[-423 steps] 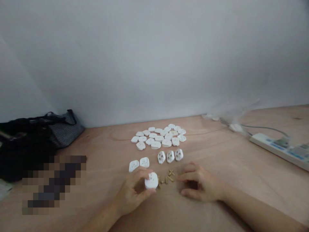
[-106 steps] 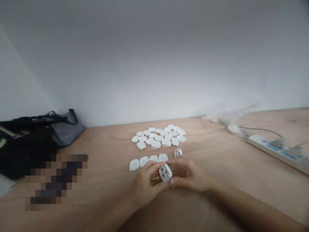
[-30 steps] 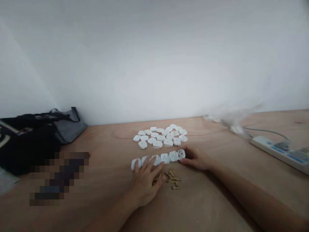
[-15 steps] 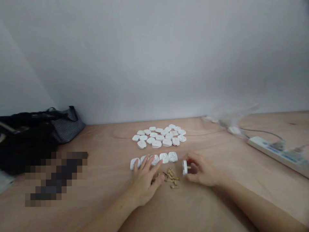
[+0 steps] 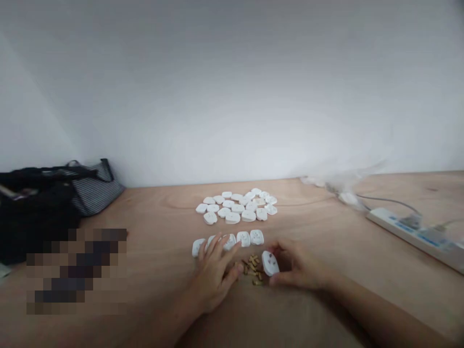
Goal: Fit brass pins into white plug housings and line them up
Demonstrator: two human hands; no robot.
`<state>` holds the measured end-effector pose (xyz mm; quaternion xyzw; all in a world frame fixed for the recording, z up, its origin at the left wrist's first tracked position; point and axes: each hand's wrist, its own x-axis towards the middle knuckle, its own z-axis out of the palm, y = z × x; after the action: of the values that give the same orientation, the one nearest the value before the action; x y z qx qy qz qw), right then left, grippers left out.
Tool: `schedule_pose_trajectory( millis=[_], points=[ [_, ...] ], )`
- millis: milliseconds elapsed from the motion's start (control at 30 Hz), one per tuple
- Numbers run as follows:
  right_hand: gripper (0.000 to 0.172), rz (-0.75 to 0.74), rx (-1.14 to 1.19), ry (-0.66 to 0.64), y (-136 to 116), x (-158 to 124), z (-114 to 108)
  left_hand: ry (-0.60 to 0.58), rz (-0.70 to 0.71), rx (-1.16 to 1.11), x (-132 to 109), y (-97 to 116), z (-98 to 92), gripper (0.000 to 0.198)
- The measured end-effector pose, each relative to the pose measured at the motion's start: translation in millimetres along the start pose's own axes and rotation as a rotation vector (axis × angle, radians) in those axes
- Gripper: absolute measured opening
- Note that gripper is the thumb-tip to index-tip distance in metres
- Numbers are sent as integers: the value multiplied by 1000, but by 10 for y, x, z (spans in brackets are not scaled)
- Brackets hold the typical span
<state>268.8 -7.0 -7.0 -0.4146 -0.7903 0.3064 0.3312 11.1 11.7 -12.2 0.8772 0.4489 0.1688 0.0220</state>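
Observation:
Between the thumb and fingers of my right hand [image 5: 299, 266] is a white plug cover [image 5: 269, 264], tilted so its face with small holes shows. Just left of it lies a small heap of brass pins [image 5: 253, 265] on the wooden table. My left hand [image 5: 215, 278] lies with its fingers spread over the left part of a row of white plug covers [image 5: 243, 239], partly hiding some of them. Its thumb is at the left edge of the brass pins. No object shows in the grasp of that hand.
Behind the row, a cluster of white plug pieces [image 5: 237, 208] is spread near the wall. A power strip [image 5: 409, 232] with plugs lies at the right, and a clear plastic bag [image 5: 340, 186] behind it. Dark bags [image 5: 39, 208] stand at the left.
My right hand has turned the plug cover from edge-on to face showing and moved it slightly left, nearer the pins. The brass pin seen sticking out of its back is now hidden.

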Motion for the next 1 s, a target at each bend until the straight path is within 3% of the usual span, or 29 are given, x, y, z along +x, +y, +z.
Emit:
schedule_pose_trajectory(
  millis=[167,333,400,600,800,1000],
  points=[
    [38,-12,31,14,11,-10,30,106,127,-66,6,107,-64,34],
    [52,-152,35,-11,-59,13,8,103,187,-85,-8,250,-75,23],
    [45,-196,33,-47,-76,19,-7,111,190,-90,-9,259,-64,19],
    [28,-137,28,1,23,-4,-16,180,131,-100,16,177,-33,14],
    [50,-68,-3,101,123,-3,-115,224,17,-5,27,109,-43,18],
    [36,-13,-14,129,262,41,-128,50,-175,131,-25,10,-40,43]
  ],
)
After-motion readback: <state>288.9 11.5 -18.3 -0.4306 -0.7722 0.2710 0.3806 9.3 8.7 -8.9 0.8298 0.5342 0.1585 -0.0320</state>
